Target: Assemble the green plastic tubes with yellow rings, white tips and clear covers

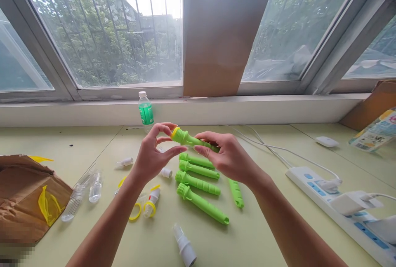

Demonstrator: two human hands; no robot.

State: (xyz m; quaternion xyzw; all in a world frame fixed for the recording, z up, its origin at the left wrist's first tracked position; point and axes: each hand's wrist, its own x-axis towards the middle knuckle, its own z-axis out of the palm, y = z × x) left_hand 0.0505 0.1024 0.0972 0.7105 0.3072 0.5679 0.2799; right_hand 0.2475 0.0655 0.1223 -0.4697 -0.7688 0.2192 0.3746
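My right hand (224, 155) is closed round the smooth length of a green plastic tube handle (187, 137), held tilted above the table. A yellow ring (175, 132) sits at the handle's threaded end. My left hand (156, 145) has its fingertips on that ring, with the thumb below the handle. Beneath my hands several similar green handles (201, 203) lie side by side, and another green handle (236, 193) lies apart to their right. Left of them are a loose yellow ring (135, 211) and a white-and-clear piece (151, 203) with yellow parts.
A white-and-clear plastic piece (185, 245) lies near the front. At left stand a cardboard box (27, 197) and clear ribbed tubes (95, 186). A bottle (145, 110) is by the windowsill. A power strip (324, 205) with cables runs along the right.
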